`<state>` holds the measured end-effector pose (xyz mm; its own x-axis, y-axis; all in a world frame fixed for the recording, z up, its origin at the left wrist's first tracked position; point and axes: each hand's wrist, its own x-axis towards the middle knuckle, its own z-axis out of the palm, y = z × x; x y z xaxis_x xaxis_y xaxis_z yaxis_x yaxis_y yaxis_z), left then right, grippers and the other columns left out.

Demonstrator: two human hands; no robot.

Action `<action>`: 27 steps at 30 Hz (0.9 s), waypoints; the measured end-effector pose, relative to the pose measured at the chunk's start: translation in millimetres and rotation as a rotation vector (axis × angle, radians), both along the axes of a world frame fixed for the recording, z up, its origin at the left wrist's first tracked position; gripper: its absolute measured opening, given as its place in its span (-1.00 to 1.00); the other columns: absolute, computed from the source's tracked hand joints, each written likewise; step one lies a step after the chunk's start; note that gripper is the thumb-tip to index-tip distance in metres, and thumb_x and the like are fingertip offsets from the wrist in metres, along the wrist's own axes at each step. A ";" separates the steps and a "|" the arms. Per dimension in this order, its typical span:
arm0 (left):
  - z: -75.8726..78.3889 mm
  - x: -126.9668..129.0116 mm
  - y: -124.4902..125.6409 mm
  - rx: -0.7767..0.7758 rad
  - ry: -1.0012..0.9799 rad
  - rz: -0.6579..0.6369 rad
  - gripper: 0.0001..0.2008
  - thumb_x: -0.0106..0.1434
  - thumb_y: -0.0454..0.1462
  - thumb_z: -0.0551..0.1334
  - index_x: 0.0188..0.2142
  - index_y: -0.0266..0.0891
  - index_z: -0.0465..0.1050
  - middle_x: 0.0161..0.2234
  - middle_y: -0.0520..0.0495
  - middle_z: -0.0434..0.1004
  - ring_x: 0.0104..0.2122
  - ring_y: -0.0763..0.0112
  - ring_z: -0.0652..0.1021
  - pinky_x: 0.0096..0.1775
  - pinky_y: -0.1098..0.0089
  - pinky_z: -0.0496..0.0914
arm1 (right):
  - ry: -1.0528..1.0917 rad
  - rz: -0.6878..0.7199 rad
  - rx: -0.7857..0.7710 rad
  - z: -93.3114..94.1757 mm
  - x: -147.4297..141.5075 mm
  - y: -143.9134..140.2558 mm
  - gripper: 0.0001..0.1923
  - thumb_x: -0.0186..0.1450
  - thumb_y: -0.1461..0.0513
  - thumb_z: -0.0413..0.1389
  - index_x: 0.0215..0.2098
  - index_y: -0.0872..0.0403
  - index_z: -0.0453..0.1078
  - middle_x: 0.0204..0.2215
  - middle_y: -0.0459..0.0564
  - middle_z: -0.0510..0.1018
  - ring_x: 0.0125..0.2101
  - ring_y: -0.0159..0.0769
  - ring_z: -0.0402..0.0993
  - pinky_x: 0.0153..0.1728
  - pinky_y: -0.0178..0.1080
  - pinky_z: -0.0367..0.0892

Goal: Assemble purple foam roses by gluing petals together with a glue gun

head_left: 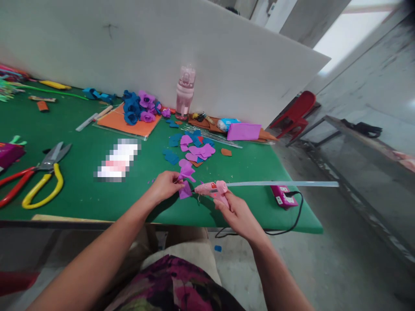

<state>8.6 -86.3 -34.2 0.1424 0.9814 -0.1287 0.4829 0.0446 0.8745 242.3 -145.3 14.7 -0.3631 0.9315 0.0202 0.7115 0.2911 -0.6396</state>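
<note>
My right hand (pixel 236 211) is wrapped round a pink hot glue gun (pixel 212 188), with a long clear glue stick (pixel 282 184) sticking out of its back end. The nozzle points left, close to a purple paper petal (pixel 186 190). Between the fingertips of my left hand (pixel 167 186) are this petal and a partly formed purple paper flower (pixel 186 169). Just beyond my hands lies a loose pile of purple petals (pixel 202 151), with blue petals (pixel 170 157) among and beside them. How the flower is held at its base is hidden by my fingers.
Red-and-yellow-handled shears (pixel 48 166) lie at the left. Blue and purple paper flowers (pixel 139 106) rest on an orange sheet (pixel 129 128) at the back, near a pink bottle (pixel 186 93). A purple box (pixel 283 196) with a black cable (pixel 301 211) sits near the right edge.
</note>
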 end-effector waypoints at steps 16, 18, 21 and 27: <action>1.8 0.6 -1.5 0.027 0.045 0.002 -0.84 -0.05 -0.22 0.19 -0.59 -0.29 0.42 -0.66 0.10 0.29 -0.59 0.50 0.27 -0.52 0.48 0.09 | 0.047 0.029 -0.029 -5.6 -5.4 0.1 -0.64 0.32 0.15 -0.09 0.05 0.07 0.25 -0.01 0.09 0.44 -0.04 -0.17 0.38 -0.08 -0.19 0.27; 1.8 0.7 -1.4 0.029 0.063 -0.005 -0.84 -0.04 -0.22 0.18 -0.59 -0.29 0.41 -0.66 0.10 0.27 -0.59 0.51 0.25 -0.52 0.48 0.07 | 0.040 0.026 -0.027 -5.5 -4.6 0.3 -0.63 0.33 0.15 -0.09 0.06 0.07 0.25 0.00 0.09 0.43 -0.04 -0.16 0.38 -0.07 -0.17 0.27; 2.3 0.7 -1.1 0.021 0.095 -0.015 -0.83 -0.02 -0.21 0.17 -0.58 -0.29 0.40 -0.66 0.11 0.26 -0.59 0.51 0.24 -0.52 0.48 0.06 | 0.012 0.017 -0.029 -5.0 -3.8 0.4 -0.65 0.33 0.14 -0.09 0.02 0.09 0.28 -0.03 0.10 0.45 -0.08 -0.14 0.40 -0.11 -0.16 0.29; 1.9 0.3 -0.7 -0.017 0.041 0.005 -0.83 -0.04 -0.20 0.20 -0.58 -0.29 0.40 -0.65 0.10 0.28 -0.58 0.50 0.24 -0.52 0.47 0.05 | 0.035 0.011 -0.021 -3.5 -2.8 -0.3 -0.66 0.32 0.14 -0.08 -0.01 0.09 0.29 -0.08 0.09 0.47 -0.11 -0.16 0.41 -0.12 -0.18 0.28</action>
